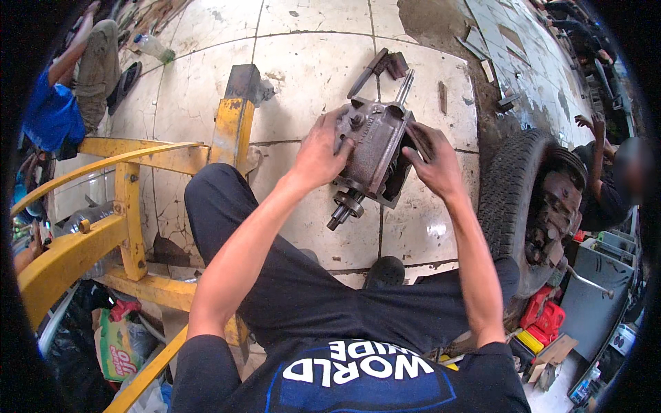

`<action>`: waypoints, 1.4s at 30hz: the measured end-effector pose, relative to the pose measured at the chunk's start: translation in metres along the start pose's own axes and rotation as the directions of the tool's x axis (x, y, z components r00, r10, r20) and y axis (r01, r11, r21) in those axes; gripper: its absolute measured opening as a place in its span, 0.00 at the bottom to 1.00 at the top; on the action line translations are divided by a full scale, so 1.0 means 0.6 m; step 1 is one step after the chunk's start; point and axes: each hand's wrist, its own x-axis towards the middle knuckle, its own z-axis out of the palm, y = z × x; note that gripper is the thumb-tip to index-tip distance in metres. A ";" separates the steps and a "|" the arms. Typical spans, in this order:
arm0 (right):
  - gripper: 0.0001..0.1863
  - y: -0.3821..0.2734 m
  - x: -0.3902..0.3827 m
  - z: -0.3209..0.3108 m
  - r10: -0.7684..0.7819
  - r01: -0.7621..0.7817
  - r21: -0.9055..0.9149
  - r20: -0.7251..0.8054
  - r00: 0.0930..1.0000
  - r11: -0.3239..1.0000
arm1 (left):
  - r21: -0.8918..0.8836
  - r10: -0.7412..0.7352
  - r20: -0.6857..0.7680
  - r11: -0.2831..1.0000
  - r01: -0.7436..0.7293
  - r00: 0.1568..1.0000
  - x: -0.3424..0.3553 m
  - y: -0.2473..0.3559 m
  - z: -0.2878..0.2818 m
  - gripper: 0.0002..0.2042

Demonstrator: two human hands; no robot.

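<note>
A grey cast-metal gearbox point(375, 141) rests on the tiled floor in front of my knees. From its far end sticks out a splined shaft point(406, 87), and at the near end a shorter shaft with a bearing point(348, 205) shows. The casing's right side has an opening with dark insides. My left hand point(322, 153) grips the casing's left side, its fingertips partly hidden. Against the right rim, by the opening, my right hand point(438, 162) holds the casing with bent fingers. Beyond the gearbox lie a dark curved metal piece point(367, 73) and a small metal block point(396, 65).
A yellow steel frame point(127, 220) stands close on my left. To the right are a large tyre point(506, 196), a red container point(544, 318) and a grey cabinet point(595, 296). People sit at both sides. A plastic bottle point(153, 48) lies far left.
</note>
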 end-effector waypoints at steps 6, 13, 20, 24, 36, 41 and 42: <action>0.28 0.019 0.022 -0.013 0.004 0.089 -0.241 0.360 0.933 0.967 | 0.017 -0.118 0.372 0.993 0.120 0.921 -0.027 0.000 0.020 0.74; 0.36 -0.016 0.002 -0.024 -0.093 0.260 -0.300 0.473 0.876 0.918 | -0.087 -0.026 0.302 0.995 0.054 0.953 -0.033 -0.009 0.026 0.71; 0.31 -0.008 -0.021 -0.003 -0.120 0.254 -0.318 0.387 0.914 0.913 | -0.079 -0.005 0.313 0.996 0.031 0.950 -0.031 -0.005 0.021 0.67; 0.30 -0.041 -0.057 0.001 -0.255 0.409 -0.129 0.605 0.755 0.904 | -0.104 -0.032 0.342 0.992 0.071 0.939 -0.030 -0.004 0.012 0.67; 0.25 -0.030 -0.046 0.014 -0.262 0.373 -0.158 0.470 0.843 0.914 | -0.057 -0.054 0.366 0.995 0.080 0.929 -0.015 -0.004 0.007 0.63; 0.32 -0.046 -0.057 0.012 -0.334 0.419 -0.057 0.512 0.791 0.906 | 0.010 0.018 0.314 1.000 -0.022 0.949 -0.031 -0.018 0.016 0.63; 0.30 -0.004 -0.047 0.019 -0.209 0.317 -0.156 0.481 0.852 0.935 | -0.019 -0.007 0.351 1.000 0.014 0.936 -0.041 -0.011 0.020 0.62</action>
